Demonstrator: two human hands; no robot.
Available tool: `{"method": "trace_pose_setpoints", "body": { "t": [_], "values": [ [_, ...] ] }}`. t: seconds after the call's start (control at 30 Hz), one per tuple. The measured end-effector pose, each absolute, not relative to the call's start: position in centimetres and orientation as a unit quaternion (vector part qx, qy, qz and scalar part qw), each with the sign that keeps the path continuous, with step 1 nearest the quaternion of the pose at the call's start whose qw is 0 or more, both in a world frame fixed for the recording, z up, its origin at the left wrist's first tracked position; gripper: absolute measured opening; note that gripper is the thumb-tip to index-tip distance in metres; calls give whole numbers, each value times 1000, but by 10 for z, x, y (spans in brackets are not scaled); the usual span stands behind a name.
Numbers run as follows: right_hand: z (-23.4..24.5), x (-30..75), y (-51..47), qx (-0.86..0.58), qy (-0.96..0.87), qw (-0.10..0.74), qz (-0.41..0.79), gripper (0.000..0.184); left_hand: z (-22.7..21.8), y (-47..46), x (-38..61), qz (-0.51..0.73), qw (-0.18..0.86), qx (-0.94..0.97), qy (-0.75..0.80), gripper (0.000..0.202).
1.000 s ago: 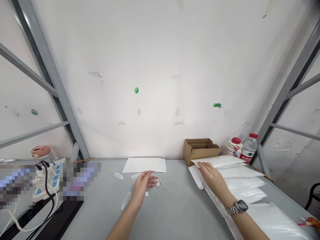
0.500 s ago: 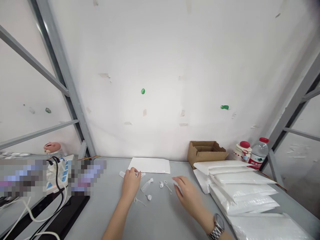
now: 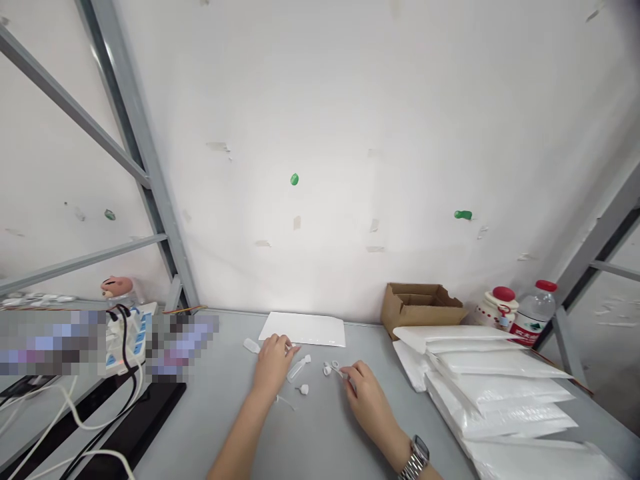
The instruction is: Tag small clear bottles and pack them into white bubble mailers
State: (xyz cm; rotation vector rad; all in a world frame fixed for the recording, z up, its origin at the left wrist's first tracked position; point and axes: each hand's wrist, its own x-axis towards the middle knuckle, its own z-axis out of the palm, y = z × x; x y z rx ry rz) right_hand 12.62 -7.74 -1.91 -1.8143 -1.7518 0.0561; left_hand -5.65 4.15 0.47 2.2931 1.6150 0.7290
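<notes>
My left hand point(image 3: 273, 363) rests on the grey table point(image 3: 325, 433) with its fingers curled round a small clear vial point(image 3: 289, 349) whose tip sticks out by the fingertips. My right hand point(image 3: 367, 399), with a metal watch point(image 3: 416, 457) on the wrist, is closed in a pinch at the thin tail of a white ring cap point(image 3: 334, 367). Between the hands lie a small clear bottle point(image 3: 299, 368), a white cap point(image 3: 303, 389) and a thin clear strap point(image 3: 284, 401). Another clear vial point(image 3: 251, 345) lies left of my left hand.
A white sheet point(image 3: 303, 329) lies by the wall. An open cardboard box point(image 3: 420, 305), a stack of white padded envelopes point(image 3: 495, 383), a red-lidded jar point(image 3: 500, 307) and a water bottle point(image 3: 534, 312) stand right. A power strip point(image 3: 131, 333) with cables sits left.
My right hand left the envelope stack and came left to the small parts. My left hand moved back toward the sheet and closed on a vial. The view shifted rightward.
</notes>
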Motion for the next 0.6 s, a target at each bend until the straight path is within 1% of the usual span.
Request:
{"method": "trace_pose_setpoints", "body": {
  "t": [0.1,0.23,0.33,0.43,0.5,0.53,0.6],
  "values": [
    [-24,128,-75,-697,-647,310,-1,23,4,33,-49,232,183,802,520,22],
    [-32,129,-70,-707,-633,315,-17,10,-3,27,-45,191,166,817,518,14],
    [-34,130,-66,-712,-621,328,0,13,-4,27,-44,186,150,819,522,13],
    [-33,132,-65,-711,-603,360,24,16,1,28,-42,232,164,809,514,14],
    [-33,134,-65,-709,-588,387,48,15,5,28,-39,301,225,777,505,17],
    [-33,136,-65,-709,-579,397,63,15,6,27,-37,335,279,749,498,20],
    [-33,138,-65,-714,-563,406,92,16,9,25,-32,388,420,669,475,26]
  ]
}}
